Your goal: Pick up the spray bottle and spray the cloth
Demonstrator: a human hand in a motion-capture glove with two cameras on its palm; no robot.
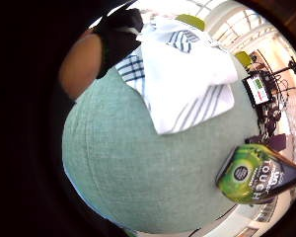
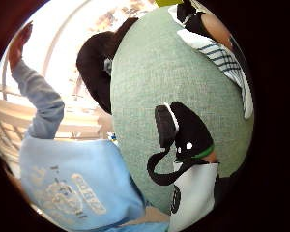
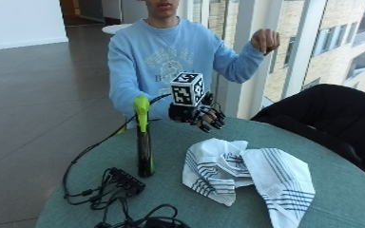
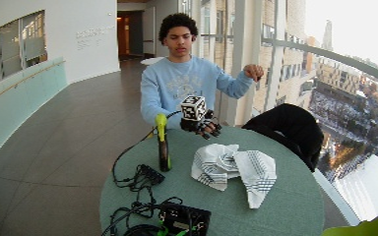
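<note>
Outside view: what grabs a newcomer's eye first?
Probably the spray bottle with its bright green top, standing upright on the round green table. Next, the rumpled white striped cloth lying beside it. The gloved right hand hovers above the table behind both, fingers relaxed and holding nothing.
</note>
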